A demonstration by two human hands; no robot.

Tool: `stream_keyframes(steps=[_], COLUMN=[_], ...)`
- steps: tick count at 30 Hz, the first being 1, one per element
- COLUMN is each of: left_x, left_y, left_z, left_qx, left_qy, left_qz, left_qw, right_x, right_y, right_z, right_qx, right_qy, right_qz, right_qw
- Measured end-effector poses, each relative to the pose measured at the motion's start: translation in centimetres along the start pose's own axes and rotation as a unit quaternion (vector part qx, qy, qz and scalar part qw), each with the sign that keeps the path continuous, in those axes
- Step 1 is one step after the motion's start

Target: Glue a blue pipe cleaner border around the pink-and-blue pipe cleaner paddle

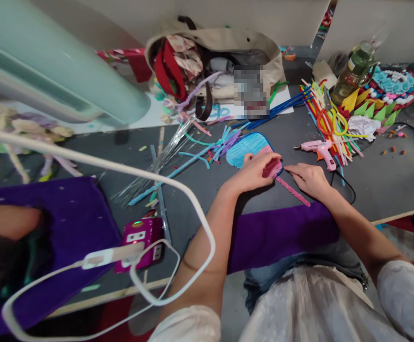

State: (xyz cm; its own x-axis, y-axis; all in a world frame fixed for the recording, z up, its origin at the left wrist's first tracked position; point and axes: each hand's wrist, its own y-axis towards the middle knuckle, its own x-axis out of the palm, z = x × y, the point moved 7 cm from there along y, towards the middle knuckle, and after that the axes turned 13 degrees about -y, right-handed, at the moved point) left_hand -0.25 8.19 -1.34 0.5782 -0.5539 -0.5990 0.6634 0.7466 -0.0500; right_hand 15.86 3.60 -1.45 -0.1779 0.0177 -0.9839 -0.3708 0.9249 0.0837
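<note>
My left hand (255, 172) is closed around the pink end of a flat piece made of fuzzy pipe cleaners. The piece (248, 147) is light blue at its far end and has a dark blue rim. From under the fingers, a pink pipe cleaner (293, 191) sticks out toward the right front. My right hand (311, 180) is just right of the piece, its fingers partly stretched toward the dark blue rim. No held object shows in it. A pink glue gun (320, 151) lies beyond the right hand.
Colourful pipe cleaners (326, 121) are heaped behind the glue gun, near a green glass jug (354, 71). At the back stands an open canvas bag (273, 52). A magenta power strip (141, 242) with a white cable (192, 202) is at left. Purple cloth (281, 232) covers the front edge.
</note>
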Motion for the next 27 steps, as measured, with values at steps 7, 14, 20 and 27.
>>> stream_keyframes(steps=[7, 14, 20, 27], left_x=[0.0, 0.0, 0.0, 0.0], left_y=[-0.1, -0.1, -0.2, -0.2], left_z=[0.0, 0.1, 0.0, -0.1], left_qx=[-0.005, -0.006, -0.009, -0.004], left_qy=[0.001, -0.002, -0.003, -0.004], left_qz=[-0.002, -0.009, -0.012, -0.014], left_qw=[1.000, 1.000, 1.000, 1.000], right_x=[0.2, 0.3, 0.8, 2.2], right_y=[0.1, 1.0, 1.3, 1.5], right_z=[0.2, 1.5, 0.7, 0.8], right_qx=[0.010, 0.069, 0.091, 0.117], right_qy=[0.019, 0.178, 0.266, 0.372], right_qz=[0.005, 0.053, 0.000, -0.021], right_qw=[1.000, 0.980, 0.960, 0.921])
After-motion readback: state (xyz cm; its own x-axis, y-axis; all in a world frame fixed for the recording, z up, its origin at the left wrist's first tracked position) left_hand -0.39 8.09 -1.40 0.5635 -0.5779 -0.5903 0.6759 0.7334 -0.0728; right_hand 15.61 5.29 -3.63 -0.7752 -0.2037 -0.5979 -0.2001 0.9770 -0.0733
